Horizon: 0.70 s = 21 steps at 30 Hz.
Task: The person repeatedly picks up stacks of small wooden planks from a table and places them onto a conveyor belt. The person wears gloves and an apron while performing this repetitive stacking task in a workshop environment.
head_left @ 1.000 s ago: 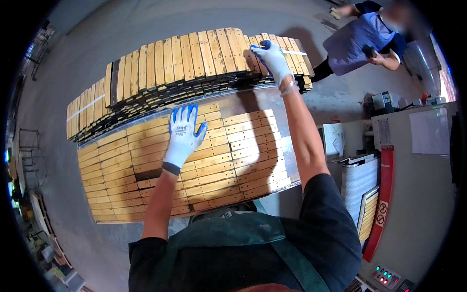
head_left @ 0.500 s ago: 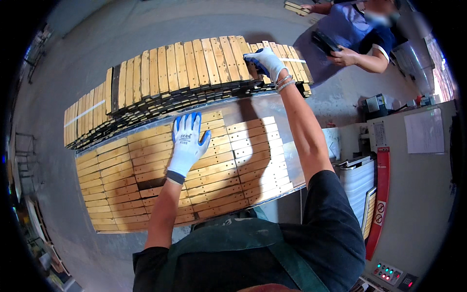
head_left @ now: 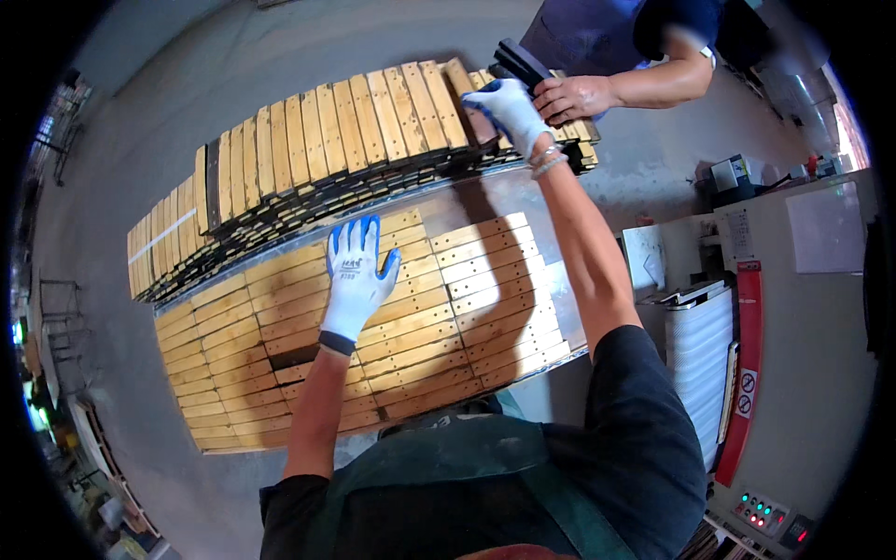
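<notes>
My left hand, in a white glove with blue fingertips, lies flat with fingers spread on rows of light wooden slats with small holes. My right hand, gloved the same way, reaches to the right part of a long stack of upright-lined slats. Its fingers close on a brown-faced wooden slat, tilted at the end of the tall row. Just beyond it, a co-worker's bare hand holds dark slats close to my fingers.
A metal table carries the slats; the stack runs along its far side. At the left a white strap crosses part of the stack. To my right stands a grey machine cabinet with a red strip and lit buttons.
The co-worker's hand with the dark slats has come in beside my right hand. The slat at my right fingers now leans and shows a brown face. My left hand stays put.
</notes>
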Motion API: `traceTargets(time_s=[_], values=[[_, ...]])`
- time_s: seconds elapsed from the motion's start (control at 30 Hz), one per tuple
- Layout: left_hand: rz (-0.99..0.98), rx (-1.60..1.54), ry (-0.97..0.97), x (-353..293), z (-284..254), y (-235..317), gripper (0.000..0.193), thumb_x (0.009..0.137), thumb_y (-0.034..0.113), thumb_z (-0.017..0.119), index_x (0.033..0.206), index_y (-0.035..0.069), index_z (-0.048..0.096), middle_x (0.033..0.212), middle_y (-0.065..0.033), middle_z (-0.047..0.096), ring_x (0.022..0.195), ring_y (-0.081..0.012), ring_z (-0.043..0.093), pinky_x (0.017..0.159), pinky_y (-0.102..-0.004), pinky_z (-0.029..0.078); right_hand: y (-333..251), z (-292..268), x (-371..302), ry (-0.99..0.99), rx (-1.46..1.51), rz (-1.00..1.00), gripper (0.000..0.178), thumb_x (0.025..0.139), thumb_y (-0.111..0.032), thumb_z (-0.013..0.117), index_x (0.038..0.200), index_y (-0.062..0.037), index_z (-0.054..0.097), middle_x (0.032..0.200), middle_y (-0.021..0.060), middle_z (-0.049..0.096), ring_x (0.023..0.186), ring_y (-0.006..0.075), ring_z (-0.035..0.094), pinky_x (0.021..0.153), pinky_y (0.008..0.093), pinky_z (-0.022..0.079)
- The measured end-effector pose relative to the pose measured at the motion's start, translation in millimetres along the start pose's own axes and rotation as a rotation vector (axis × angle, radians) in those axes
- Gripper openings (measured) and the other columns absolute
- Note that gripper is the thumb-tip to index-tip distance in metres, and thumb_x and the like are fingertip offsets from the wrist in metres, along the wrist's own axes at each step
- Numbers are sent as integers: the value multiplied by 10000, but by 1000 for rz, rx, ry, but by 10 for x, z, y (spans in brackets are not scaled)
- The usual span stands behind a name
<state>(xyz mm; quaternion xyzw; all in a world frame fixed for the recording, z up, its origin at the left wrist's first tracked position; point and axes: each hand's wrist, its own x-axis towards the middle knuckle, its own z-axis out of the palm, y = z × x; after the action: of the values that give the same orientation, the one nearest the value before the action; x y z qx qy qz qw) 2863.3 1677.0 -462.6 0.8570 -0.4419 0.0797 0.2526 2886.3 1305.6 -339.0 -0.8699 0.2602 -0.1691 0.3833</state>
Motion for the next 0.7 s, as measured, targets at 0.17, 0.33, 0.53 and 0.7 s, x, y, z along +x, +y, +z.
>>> traceTargets(time_s=[0.17, 0.33, 0.53, 0.7], values=[[-24, -16, 31, -96, 59, -79, 639, 929, 402, 638, 1410, -3, 523, 1392, -206, 530, 1312, -393, 451, 1181, -546, 259, -541, -594, -1221, -155, 70, -200, 296, 887, -171, 751, 1082, 49, 712, 833, 72, 708, 763, 100, 637, 701, 266, 530], [-43, -19, -5, -73, -29, -24, 647, 935, 372, 657, 1461, 41, 478, 1404, -200, 519, 1335, -393, 441, 1180, -539, 268, -180, -524, -1657, -589, -192, -115, 410, 856, -198, 814, 1184, 13, 688, 1056, 162, 730, 972, 222, 691, 895, 329, 543], [-54, 2, -49, -58, -32, -40, 686, 960, 453, 591, 1476, 18, 466, 1449, -196, 493, 1371, -365, 410, 1216, -529, 217, 207, -99, -1148, -648, -652, -416, 280, 832, -158, 706, 1095, -68, 738, 1054, 221, 713, 1028, 398, 666, 897, 453, 534], [-72, 33, -73, -54, -33, -54, 687, 964, 456, 581, 1483, 23, 453, 1452, -195, 484, 1373, -362, 407, 1215, -528, 221, 302, 8, -1060, -794, -771, -406, 275, 836, -134, 668, 1091, -43, 716, 1062, 229, 712, 1029, 388, 678, 896, 443, 539]])
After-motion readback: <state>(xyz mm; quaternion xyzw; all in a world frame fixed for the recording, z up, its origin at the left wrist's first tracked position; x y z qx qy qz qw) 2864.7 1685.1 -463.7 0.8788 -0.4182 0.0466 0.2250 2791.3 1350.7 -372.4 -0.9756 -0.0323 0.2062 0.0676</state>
